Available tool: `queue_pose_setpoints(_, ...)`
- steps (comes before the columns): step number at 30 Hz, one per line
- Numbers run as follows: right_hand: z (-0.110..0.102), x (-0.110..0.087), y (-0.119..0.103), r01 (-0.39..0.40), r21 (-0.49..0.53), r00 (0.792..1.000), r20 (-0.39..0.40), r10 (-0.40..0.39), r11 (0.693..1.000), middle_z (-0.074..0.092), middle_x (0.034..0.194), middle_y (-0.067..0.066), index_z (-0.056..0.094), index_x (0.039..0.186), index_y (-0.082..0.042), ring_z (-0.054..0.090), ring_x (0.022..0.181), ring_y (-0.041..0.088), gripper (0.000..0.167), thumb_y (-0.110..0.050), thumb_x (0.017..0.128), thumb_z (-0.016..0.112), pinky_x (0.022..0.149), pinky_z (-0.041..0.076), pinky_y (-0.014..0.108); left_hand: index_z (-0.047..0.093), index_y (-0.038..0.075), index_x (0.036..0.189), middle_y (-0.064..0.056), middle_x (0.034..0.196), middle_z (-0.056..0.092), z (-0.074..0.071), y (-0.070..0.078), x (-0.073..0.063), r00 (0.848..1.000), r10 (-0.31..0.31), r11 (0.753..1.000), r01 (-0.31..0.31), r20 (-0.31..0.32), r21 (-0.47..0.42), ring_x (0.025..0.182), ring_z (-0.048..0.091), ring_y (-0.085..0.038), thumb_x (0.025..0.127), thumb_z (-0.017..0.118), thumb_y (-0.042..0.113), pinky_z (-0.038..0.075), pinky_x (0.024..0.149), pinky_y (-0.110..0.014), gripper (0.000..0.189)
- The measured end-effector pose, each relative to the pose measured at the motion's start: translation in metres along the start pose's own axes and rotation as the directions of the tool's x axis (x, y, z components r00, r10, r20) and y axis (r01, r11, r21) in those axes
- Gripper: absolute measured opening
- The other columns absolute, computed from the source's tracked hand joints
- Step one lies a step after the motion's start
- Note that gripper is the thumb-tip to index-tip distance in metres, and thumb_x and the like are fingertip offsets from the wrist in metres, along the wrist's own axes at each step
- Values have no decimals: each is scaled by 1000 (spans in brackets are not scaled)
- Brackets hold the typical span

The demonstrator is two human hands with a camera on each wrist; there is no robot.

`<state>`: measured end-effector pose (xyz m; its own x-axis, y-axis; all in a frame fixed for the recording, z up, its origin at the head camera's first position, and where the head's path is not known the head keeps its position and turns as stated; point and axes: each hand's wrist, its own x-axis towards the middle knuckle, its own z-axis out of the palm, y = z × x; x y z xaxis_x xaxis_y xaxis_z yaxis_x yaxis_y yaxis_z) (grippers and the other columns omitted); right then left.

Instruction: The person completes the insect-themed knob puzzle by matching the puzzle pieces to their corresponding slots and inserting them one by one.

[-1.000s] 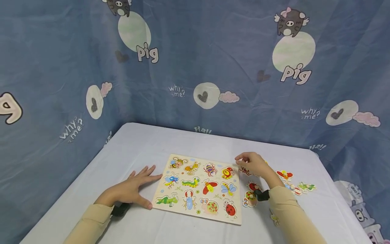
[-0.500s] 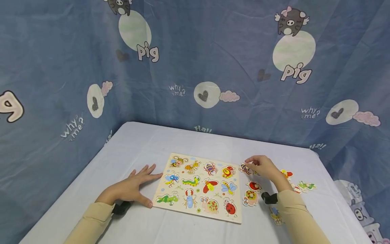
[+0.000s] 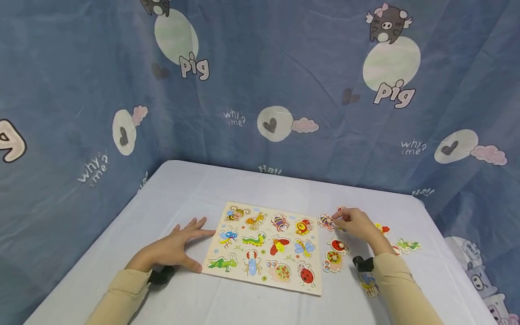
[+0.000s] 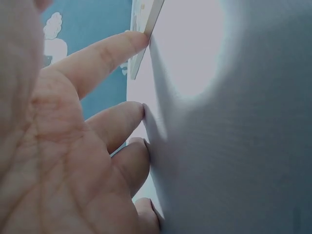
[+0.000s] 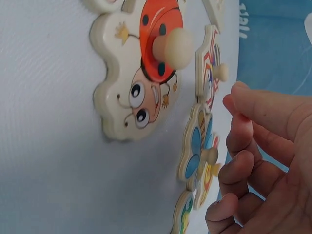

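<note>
The wooden puzzle board [image 3: 292, 287] lies flat, with insect pictures in rows. My left hand [image 3: 174, 248] is spread at its left side, thumb and index finger at the edge; the index fingertip [image 4: 141, 41] meets the board in the left wrist view. Right of the board, my right hand [image 3: 359, 225] hovers beside the spider piece [image 3: 325, 221]. In the right wrist view its thumb and index fingertips come close together, apart from the spider's wooden knob [image 5: 222, 73], holding nothing. Below it lie a blue-winged piece [image 5: 192, 151] and, nearer the camera, the knobbed ladybug piece [image 5: 161, 44].
A snail piece [image 3: 333, 261] lies by the board's right edge. A grasshopper piece [image 3: 408, 245] and a red-winged piece [image 3: 382, 229] are farther right. Near my right sleeve is a blue and yellow insect piece [image 3: 369, 285]. A patterned blue curtain [image 3: 243, 90] hangs behind the white table.
My right hand has moved right from the board's upper right corner, uncovering the spider piece and, near the sleeve, more of the blue and yellow piece. My left hand stays in place.
</note>
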<state>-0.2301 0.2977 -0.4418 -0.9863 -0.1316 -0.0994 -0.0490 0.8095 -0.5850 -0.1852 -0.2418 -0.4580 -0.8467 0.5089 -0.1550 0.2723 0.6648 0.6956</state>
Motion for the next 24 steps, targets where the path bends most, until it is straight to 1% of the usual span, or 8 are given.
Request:
queue_pose_setpoints(3,-1,-1,1,-17,-7,1000,1,17,1000,62,84,5,77,118,-1,52,74,18,23,-18,101,73,65,42,30,60,20,155,-24,179,16,0,-2,0,1000,6,1000,-6,-3,-1,165,-1,-55,65,103,36,-11,124,-82,101)
queue_pose_setpoints(7,-2,-2,0,-21,-16,1000,8,21,1000,62,83,5,77,118,-1,52,73,18,23,-17,101,73,64,42,30,59,20,155,-24,179,16,0,-3,-1,1000,12,1000,-12,-3,7,165,0,-55,66,102,37,-10,123,-82,100)
queue_pose_setpoints(14,-4,0,-7,-1,-30,1000,22,2,1000,60,86,7,78,120,-3,51,77,19,23,-15,101,73,65,41,30,59,20,155,-25,179,17,0,-2,-2,1000,24,1000,-24,-5,13,164,0,-56,67,102,36,-10,123,-83,99)
queue_pose_setpoints(18,-1,4,-11,-10,-31,1000,30,10,999,60,86,7,79,119,-3,51,79,20,23,-15,101,73,65,41,30,59,20,156,-24,179,16,0,-2,-2,1000,27,999,-27,-2,17,164,0,-56,68,102,37,-10,123,-83,99)
queue_pose_setpoints(24,7,11,-13,-48,-37,998,37,50,998,59,89,7,80,118,-6,51,84,21,22,-18,100,75,68,41,31,59,20,156,-23,179,16,1,-2,-2,1000,12,1000,-12,3,18,165,-1,-55,67,101,38,-11,124,-81,100)
